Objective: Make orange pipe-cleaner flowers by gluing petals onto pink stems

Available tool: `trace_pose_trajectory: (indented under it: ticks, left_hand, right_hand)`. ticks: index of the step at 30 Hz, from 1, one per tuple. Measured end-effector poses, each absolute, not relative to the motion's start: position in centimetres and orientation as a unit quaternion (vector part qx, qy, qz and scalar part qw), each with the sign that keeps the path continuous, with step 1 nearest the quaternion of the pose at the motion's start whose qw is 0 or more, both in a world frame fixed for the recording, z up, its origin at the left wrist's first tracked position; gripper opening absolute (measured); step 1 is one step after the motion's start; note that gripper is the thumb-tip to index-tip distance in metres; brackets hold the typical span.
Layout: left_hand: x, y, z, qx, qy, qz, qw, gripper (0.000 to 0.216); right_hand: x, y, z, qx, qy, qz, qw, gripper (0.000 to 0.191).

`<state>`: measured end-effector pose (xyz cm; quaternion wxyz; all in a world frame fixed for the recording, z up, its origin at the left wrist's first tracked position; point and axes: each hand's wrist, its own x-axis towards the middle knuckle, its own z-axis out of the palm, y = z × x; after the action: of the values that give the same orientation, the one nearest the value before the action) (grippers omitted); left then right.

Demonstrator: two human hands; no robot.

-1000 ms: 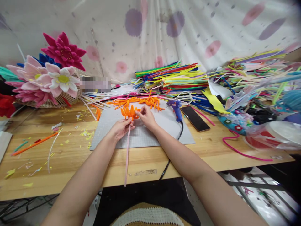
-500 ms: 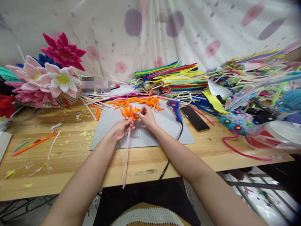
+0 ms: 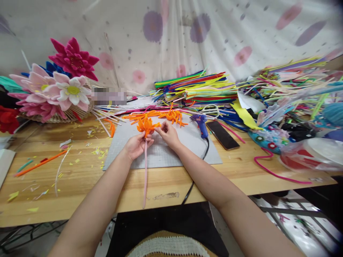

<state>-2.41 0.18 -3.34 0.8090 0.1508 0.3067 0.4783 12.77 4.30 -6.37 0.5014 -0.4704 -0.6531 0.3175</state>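
Observation:
An orange pipe-cleaner flower point(image 3: 146, 125) with a long pale pink stem point(image 3: 145, 175) is in my left hand point(image 3: 138, 144), pinched just below the petals. The stem hangs down past the mat's front edge. My right hand point(image 3: 168, 134) is at the flower's right side, thumb and fingertips closed on the tip of an orange petal. Behind the flower, loose orange pipe-cleaner pieces point(image 3: 173, 116) lie on the grey cutting mat point(image 3: 187, 151).
Right of the mat's middle lies a blue glue gun point(image 3: 199, 125) with a black cord, beside a phone point(image 3: 222, 135). White-handled scissors point(image 3: 211, 110) and bundles of pipe cleaners point(image 3: 198, 87) are behind. Finished fuzzy flowers point(image 3: 72, 91) stand at left; yellow scraps litter the wood.
The flower has tilted and turned in my left hand, its petals showing more toward me. Its stem's lower end has swung slightly right. My right hand stays at the petal on the right.

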Motion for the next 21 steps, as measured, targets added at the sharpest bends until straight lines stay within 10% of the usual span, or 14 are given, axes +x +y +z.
trace_pose_trajectory:
  ticks: [21]
  left_hand:
    - [-1.86, -0.23, -3.58, 0.251, 0.403, 0.42, 0.774, 0.026]
  right_hand:
    - [12.5, 4.59, -6.37, -0.475, -0.648, 0.32, 0.503, 0.036]
